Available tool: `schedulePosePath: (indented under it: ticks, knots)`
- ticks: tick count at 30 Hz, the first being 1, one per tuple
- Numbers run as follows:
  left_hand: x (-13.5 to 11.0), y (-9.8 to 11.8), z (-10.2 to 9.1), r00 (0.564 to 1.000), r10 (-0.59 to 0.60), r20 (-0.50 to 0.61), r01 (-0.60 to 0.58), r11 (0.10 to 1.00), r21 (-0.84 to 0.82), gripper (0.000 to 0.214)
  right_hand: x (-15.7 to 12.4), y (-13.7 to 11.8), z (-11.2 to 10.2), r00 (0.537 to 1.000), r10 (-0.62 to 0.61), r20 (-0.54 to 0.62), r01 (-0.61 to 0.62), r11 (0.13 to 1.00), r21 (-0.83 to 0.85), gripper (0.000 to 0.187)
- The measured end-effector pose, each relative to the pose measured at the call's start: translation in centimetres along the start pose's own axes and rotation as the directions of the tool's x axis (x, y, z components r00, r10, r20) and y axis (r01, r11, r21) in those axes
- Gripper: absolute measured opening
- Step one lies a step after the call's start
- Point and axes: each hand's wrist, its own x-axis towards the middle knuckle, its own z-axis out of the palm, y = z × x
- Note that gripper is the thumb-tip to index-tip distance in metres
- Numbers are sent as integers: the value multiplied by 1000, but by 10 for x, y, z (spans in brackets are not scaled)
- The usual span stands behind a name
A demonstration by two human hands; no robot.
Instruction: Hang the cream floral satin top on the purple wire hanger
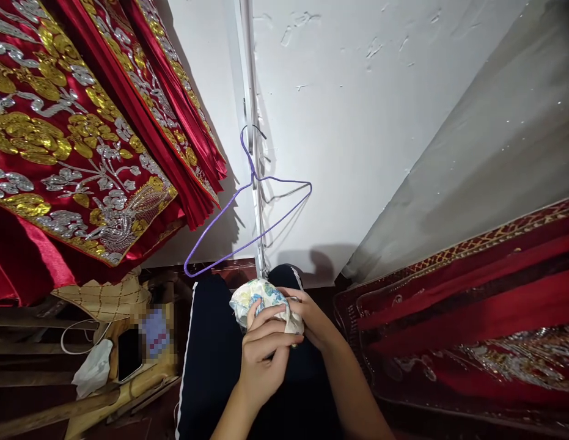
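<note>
Both of my hands are closed on a small bundled cloth [256, 296], white with blue and green flower print, held over my lap. My left hand [261, 354] wraps its fingers over the front of the cloth. My right hand [314, 318] grips the cloth from the right side, partly hidden behind the left. I wear dark trousers [211, 360] with a white side stripe. Just above the cloth an empty purple wire hanger [247, 211] hangs from a thin metal pole [252, 79] against the white wall.
Red garments [77, 134] with gold and silver embroidery hang at the upper left. More red embroidered fabric [472, 330] lies at the right. At lower left are bamboo furniture [105, 391], a phone [129, 351], a white cable and crumpled white tissue [94, 366].
</note>
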Motion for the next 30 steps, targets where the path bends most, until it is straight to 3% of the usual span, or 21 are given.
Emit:
schedulePosePath:
  ticks: [3, 6, 8, 12, 17, 20, 22, 24, 26, 28, 30]
  knots:
    - [-4, -9, -4, 994, 31, -108, -25, 998, 54, 39, -4, 2, -6, 993, 116, -37, -118, 989, -89, 32]
    - [-8, -20, -10, 976, 69, -208, -49, 994, 101, 40, -2, 9, -3, 981, 192, 20, -187, 970, -158, 48]
    - [-9, -23, -13, 975, 77, -208, -55, 992, 110, 41, 1, 15, 3, 989, 145, 33, -141, 986, -93, 51]
    - [-13, -19, -16, 980, 82, -181, -61, 991, 123, 43, 13, 24, 18, 999, 20, -42, -17, 997, 72, 39]
    - [-17, -17, -18, 987, -7, -158, 28, 991, 128, 44, 24, 5, 28, 985, -30, -171, 92, 925, 368, 35]
    - [-2, -22, -31, 974, -59, -220, 80, 993, 89, 49, 22, -19, 34, 987, -92, -130, 135, 918, 373, 31]
    - [16, -26, -46, 970, -103, -219, 107, 994, 4, 55, 17, -34, 39, 994, -111, 1, 106, 952, 288, 28]
    - [36, -29, -64, 985, -140, -100, 128, 984, -121, 57, 11, -47, 46, 971, -63, 229, 34, 991, 129, 36]
    - [51, -30, -79, 980, -133, 148, 159, 970, -181, 63, 5, -61, 51, 898, -2, 440, 51, 994, -100, 45]
    - [56, -32, -87, 902, -109, 418, 171, 979, -113, 69, -1, -76, 52, 842, -2, 540, 194, 934, -299, 37]
    - [50, -37, -90, 811, -143, 567, 148, 988, 38, 58, -6, -94, 46, 835, -128, 536, 388, 827, -407, 20]
